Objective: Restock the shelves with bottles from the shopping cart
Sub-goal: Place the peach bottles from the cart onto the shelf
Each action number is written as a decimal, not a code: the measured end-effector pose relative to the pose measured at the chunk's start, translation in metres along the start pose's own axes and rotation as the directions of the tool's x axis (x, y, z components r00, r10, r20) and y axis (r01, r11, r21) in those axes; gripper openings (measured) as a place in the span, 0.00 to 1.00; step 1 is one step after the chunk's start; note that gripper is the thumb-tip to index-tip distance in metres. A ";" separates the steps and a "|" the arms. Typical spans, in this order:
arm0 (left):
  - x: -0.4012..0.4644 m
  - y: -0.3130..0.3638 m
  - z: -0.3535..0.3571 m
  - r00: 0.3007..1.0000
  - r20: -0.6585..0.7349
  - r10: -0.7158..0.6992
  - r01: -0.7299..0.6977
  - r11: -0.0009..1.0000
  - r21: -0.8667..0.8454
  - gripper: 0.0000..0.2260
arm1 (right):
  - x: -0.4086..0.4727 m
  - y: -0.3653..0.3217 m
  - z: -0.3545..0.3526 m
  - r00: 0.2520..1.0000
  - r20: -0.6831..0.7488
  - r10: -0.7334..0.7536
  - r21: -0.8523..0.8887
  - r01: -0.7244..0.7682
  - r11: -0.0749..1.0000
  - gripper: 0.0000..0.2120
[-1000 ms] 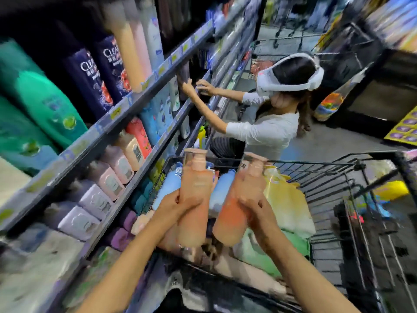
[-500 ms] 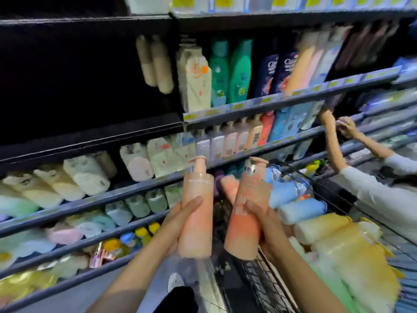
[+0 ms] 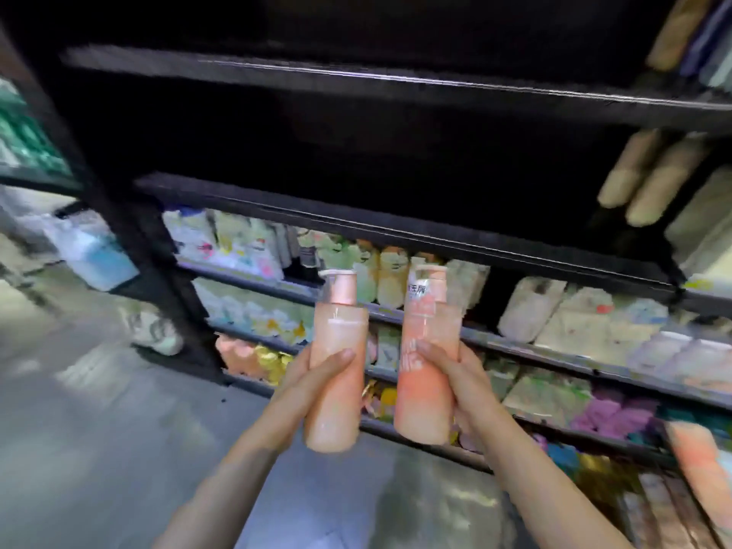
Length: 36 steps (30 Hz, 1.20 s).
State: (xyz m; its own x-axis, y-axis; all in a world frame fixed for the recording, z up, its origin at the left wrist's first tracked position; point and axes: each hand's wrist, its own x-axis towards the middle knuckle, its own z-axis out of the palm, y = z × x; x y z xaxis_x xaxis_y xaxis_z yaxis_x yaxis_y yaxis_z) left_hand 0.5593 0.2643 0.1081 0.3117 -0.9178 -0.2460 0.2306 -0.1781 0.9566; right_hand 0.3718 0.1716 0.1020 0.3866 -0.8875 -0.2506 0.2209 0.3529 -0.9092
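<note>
My left hand (image 3: 313,384) grips a tall peach pump bottle (image 3: 336,374) upright at chest height. Beside it, my right hand (image 3: 455,374) grips a second peach pump bottle (image 3: 426,362) with a white label near its neck. Both bottles are held in front of a black shelf unit. Two dark shelves (image 3: 396,227) directly above the bottles hold nothing in this section. Only a corner of the shopping cart (image 3: 649,505) shows at the lower right, with another peach bottle (image 3: 697,465) in it.
Lower shelves (image 3: 515,346) behind the bottles are packed with pale refill pouches and bottles. Beige bottles (image 3: 649,176) stand on the dark shelf at the right. A black upright post (image 3: 130,239) bounds the unit on the left, with grey floor (image 3: 99,429) below it.
My view has swung left, from the cart and the stocked shelves to an unfilled dark section. Both hands keep their bottles, raised slightly. The other person has left the view.
</note>
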 end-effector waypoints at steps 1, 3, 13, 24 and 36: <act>-0.002 0.006 -0.029 0.999 -0.040 0.018 -0.017 1.000 0.012 0.20 | 0.008 0.007 0.031 0.999 0.042 0.008 -0.008 -0.008 1.000 0.21; -0.005 0.015 -0.084 0.991 -0.121 0.050 -0.049 0.999 0.014 0.18 | 0.021 0.022 0.089 0.994 0.102 0.025 -0.021 -0.023 1.000 0.23; 0.019 0.059 -0.259 0.947 -0.310 0.080 -0.103 0.993 -0.058 0.21 | 0.089 0.057 0.277 0.944 0.321 0.075 -0.050 -0.062 0.997 0.19; 0.156 0.134 -0.364 0.947 -0.289 0.141 -0.149 0.989 -0.005 0.23 | 0.240 0.045 0.399 0.945 0.321 0.060 -0.108 -0.026 0.994 0.24; 0.315 0.220 -0.434 0.968 -0.199 0.152 -0.144 0.988 0.054 0.20 | 0.383 0.001 0.480 0.968 0.248 -0.036 -0.108 0.064 0.992 0.21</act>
State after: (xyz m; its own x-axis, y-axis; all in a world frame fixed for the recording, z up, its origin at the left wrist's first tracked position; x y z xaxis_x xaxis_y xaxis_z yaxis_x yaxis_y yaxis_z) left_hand 1.1081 0.0896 0.1729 0.5198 -0.8452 -0.1240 0.1336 -0.0629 0.9890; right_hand 0.9494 -0.0256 0.1650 0.5884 -0.7984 -0.1277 0.1471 0.2609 -0.9541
